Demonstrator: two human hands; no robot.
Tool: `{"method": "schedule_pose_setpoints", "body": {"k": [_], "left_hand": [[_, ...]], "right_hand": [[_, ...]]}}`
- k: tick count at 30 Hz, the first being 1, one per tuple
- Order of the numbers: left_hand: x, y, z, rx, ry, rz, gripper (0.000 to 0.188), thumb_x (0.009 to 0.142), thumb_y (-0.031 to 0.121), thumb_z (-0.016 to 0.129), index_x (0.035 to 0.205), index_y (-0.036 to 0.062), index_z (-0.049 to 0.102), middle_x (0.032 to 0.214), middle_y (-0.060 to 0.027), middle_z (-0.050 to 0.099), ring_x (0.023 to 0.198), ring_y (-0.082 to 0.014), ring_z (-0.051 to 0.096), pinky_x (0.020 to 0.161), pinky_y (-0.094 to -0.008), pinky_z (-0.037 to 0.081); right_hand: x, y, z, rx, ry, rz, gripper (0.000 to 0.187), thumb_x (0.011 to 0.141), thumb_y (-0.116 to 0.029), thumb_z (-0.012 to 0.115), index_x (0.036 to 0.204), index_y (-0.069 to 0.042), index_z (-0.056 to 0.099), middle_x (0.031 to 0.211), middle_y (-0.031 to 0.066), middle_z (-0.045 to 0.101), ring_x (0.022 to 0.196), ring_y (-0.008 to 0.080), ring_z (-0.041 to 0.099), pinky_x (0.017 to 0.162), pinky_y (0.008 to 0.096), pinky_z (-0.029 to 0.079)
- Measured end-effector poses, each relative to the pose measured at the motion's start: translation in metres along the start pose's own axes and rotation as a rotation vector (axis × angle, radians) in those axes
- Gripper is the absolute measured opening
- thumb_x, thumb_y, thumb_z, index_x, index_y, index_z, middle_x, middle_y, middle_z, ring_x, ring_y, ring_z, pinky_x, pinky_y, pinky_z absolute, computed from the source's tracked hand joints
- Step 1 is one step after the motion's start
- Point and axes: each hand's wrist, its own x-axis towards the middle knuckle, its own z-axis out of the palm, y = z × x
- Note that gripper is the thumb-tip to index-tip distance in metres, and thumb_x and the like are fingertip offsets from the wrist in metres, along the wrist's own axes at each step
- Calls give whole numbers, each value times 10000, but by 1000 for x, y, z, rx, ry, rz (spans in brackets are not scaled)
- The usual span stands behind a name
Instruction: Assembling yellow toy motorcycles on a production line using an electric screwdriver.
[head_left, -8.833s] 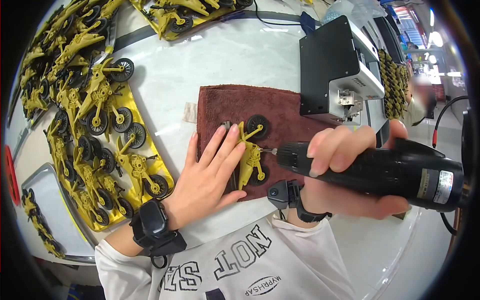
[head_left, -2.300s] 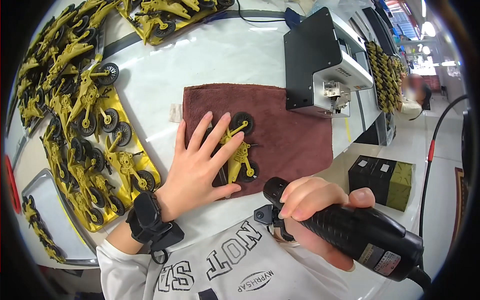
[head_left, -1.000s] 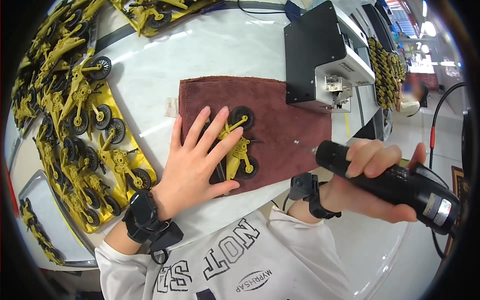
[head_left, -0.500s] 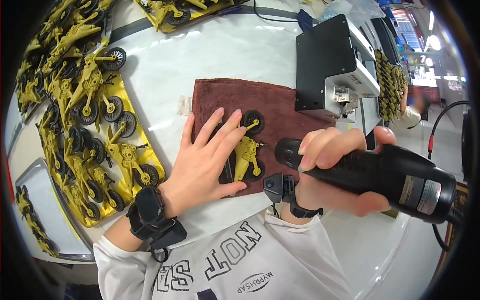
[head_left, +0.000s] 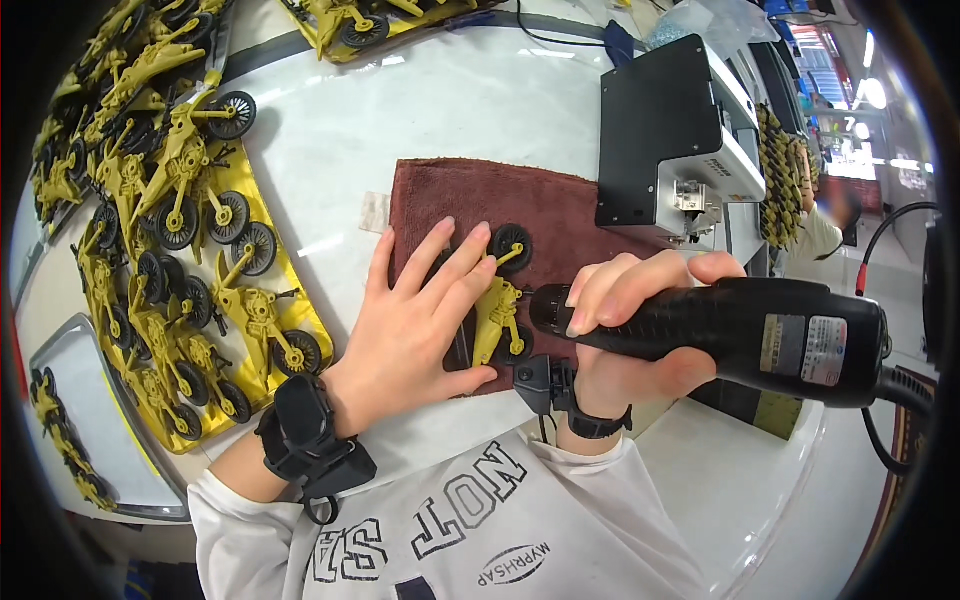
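A yellow toy motorcycle (head_left: 495, 310) with black wheels lies on its side on a folded maroon cloth (head_left: 560, 200). My left hand (head_left: 425, 300) is spread flat over its left side, fingers stretched and apart, fingertips touching the frame near the upper wheel. Under that palm a dark piece (head_left: 460, 345) shows only in part. In my right hand (head_left: 640, 320) is a black electric screwdriver (head_left: 790, 335), held nearly level with the fingers wrapped round its body. Its nose reaches the right side of the motorcycle; whether a bit touches a screw is hidden.
Several more toy motorcycles lie on a yellow-lined tray (head_left: 315, 345) at left. A black and silver machine (head_left: 660, 140) stands beyond the cloth, to the right. The screwdriver's cable (head_left: 905, 390) runs off at the right edge. Another person (head_left: 830, 225) sits far right.
My right hand has moved the screwdriver leftward, bringing its nose up to the motorcycle, and tilted it closer to level. The left hand stays spread over the motorcycle.
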Motion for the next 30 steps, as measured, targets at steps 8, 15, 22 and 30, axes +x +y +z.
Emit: {"method": "schedule_pose_setpoints", "body": {"k": [8, 15, 22, 30], "left_hand": [[3, 5, -3, 68, -34, 16, 750, 624, 446, 758, 1293, 196, 529, 1479, -153, 314, 1349, -377, 282, 1072, -604, 149], [2, 9, 0, 115, -6, 19, 740, 619, 436, 745, 1274, 162, 536, 1482, -163, 310, 1353, -393, 278, 1062, -607, 149], [0, 8, 3, 112, 4, 28, 747, 629, 437, 743, 1284, 152, 522, 1481, -169, 309, 1357, -395, 271, 1064, -607, 128], [3, 7, 2, 78, -27, 31, 752, 646, 450, 732, 1305, 167, 507, 1484, -165, 306, 1362, -402, 261, 1063, -613, 133]], "right_hand": [[3, 7, -9, -183, -118, -86, 734, 785, -659, 576, 1173, -77, 354, 650, 73, 525, 448, 182, 510, 414, 305, 435], [20, -82, -35, -235, 133, -414, 707, 840, -650, 482, 1173, -26, 502, 644, 75, 531, 482, 169, 464, 490, 318, 421], [102, -62, -81, -734, 553, -353, 472, 888, -464, 547, 1059, -28, 493, 584, 73, 523, 431, 165, 472, 421, 296, 418], [18, -59, -25, -320, 153, -256, 764, 855, -611, 535, 1257, -8, 294, 611, 122, 523, 470, 226, 508, 469, 335, 456]]}}
